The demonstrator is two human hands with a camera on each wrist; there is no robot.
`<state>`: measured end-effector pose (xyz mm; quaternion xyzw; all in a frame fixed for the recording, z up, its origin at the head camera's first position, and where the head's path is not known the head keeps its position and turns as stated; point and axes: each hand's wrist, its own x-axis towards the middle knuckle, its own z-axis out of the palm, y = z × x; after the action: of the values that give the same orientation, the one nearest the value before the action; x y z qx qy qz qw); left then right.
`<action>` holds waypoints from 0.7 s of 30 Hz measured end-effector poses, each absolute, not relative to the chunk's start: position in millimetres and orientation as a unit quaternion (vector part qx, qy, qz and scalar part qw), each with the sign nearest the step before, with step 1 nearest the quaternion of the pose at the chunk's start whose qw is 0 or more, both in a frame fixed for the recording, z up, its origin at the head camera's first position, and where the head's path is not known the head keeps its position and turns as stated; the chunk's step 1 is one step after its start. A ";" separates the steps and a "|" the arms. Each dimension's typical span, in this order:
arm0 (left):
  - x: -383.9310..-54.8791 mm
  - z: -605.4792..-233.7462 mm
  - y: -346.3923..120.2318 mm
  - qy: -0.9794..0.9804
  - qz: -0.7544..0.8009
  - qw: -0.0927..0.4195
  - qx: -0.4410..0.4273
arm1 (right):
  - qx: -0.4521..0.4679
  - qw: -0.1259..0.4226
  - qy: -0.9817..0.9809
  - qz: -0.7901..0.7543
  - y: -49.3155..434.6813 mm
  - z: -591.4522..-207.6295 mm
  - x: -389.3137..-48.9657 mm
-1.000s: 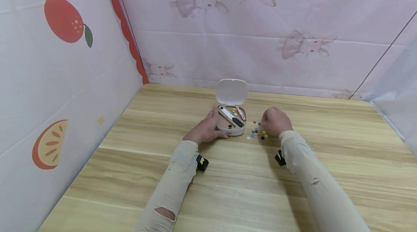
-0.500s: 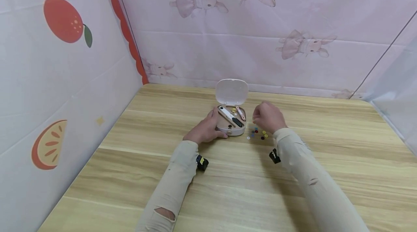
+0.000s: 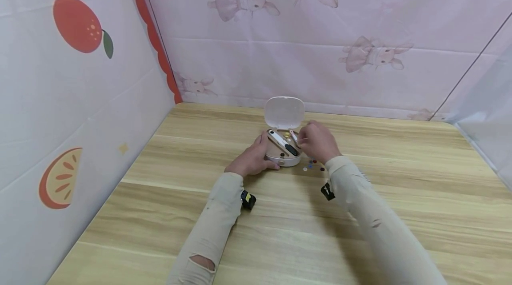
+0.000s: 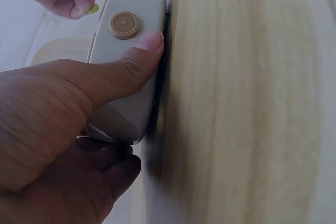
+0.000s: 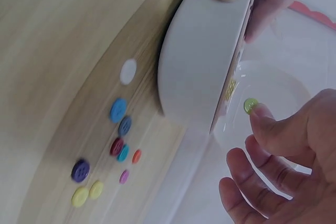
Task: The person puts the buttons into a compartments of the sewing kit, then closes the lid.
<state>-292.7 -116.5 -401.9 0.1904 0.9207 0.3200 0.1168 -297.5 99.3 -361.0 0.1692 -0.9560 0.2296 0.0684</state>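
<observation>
A small white sewing box [image 3: 291,162] stands on the table with its lid [image 3: 285,112] raised. My left hand [image 3: 252,159] grips its left side, the thumb lying along the front wall beside a brown button-shaped catch [image 4: 124,24]. Between thumb and finger, my right hand [image 3: 319,142] pinches a light green button [image 5: 251,105] over the box's right side. Inside the box lie a white tool with a black end [image 3: 283,142], a pinkish slim item [image 3: 294,136] and a small dark button [image 3: 282,155]. The right hand hides the box's right edge in the head view.
On the wooden table [image 3: 276,240], right of the box, lie several loose buttons, among them a white button [image 5: 128,72], a blue button [image 5: 118,110], a dark purple button [image 5: 81,170] and a yellow button [image 5: 80,196]. A rabbit-print curtain [image 3: 256,67] hangs behind the table.
My right hand has moved left from beside the loose buttons to over the box's right side, carrying the green button. The left hand and box have stayed in place.
</observation>
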 end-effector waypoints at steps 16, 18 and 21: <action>-293.9 -404.6 -118.5 0.920 0.318 0.105 0.206 | 0.209 0.073 -0.954 0.204 71.7 -364.1 -295.1; -294.4 -405.1 -118.7 0.919 0.319 0.105 0.207 | 0.214 0.079 -0.953 0.200 69.3 -365.5 -295.5; -294.5 -405.5 -118.8 0.919 0.319 0.104 0.209 | 0.222 0.083 -0.952 0.195 65.6 -367.1 -296.0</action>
<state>-294.5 -118.8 -405.5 0.2092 0.9186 0.3188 0.1044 -296.0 65.6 -367.1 0.2219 -0.9517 0.1952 0.0833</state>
